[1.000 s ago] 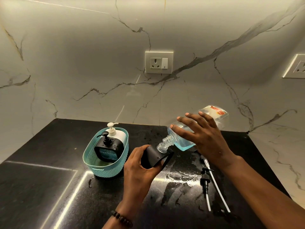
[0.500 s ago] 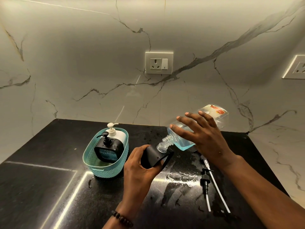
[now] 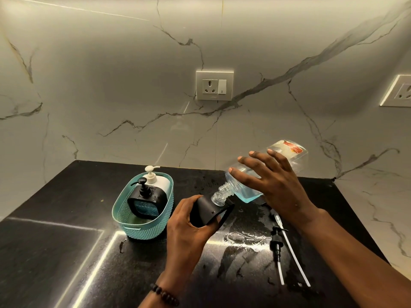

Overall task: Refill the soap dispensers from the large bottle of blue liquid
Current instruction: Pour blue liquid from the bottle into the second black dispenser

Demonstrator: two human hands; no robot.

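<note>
**Bottle tipped over the black dispenser, counter wet**

Right hand (image 3: pixel 270 183) lies over the large clear bottle (image 3: pixel 249 187), fingers spread and nearly straight across its upper side; the thumb is hidden, so how it grips underneath cannot be told. The bottle is tilted neck-down toward the left, base raised near the wall, a red-and-white label (image 3: pixel 289 148) at the raised end. Blue liquid (image 3: pixel 246 194) has pooled in the low shoulder of the bottle, behind the ribbed neck.

Left hand (image 3: pixel 189 227) is wrapped round a black dispenser (image 3: pixel 205 211) — fingers curled on its near side, thumb on top. The dispenser is tipped, its open top facing up and right. The bottle's mouth sits at that opening, touching or just inside; which one is not clear.

A beaded bracelet (image 3: pixel 165 295) sits on the left wrist.

On the dark stone counter (image 3: pixel 55 252), left of the hands, a teal basket (image 3: pixel 145 230) holds two more dispensers: a black one with a pump (image 3: pixel 144 201) in front, a white one with a cream pump (image 3: pixel 159 182) behind it, touching.

Right of the hands, a black pump head with its clear tube (image 3: pixel 277 243) lies flat — a second tube (image 3: pixel 293 256) lies just beside it. A wet smear (image 3: pixel 242 237) glistens on the counter between the held dispenser and the loose pump.

A wall socket (image 3: pixel 214 85) is set in the marbled wall above.
</note>
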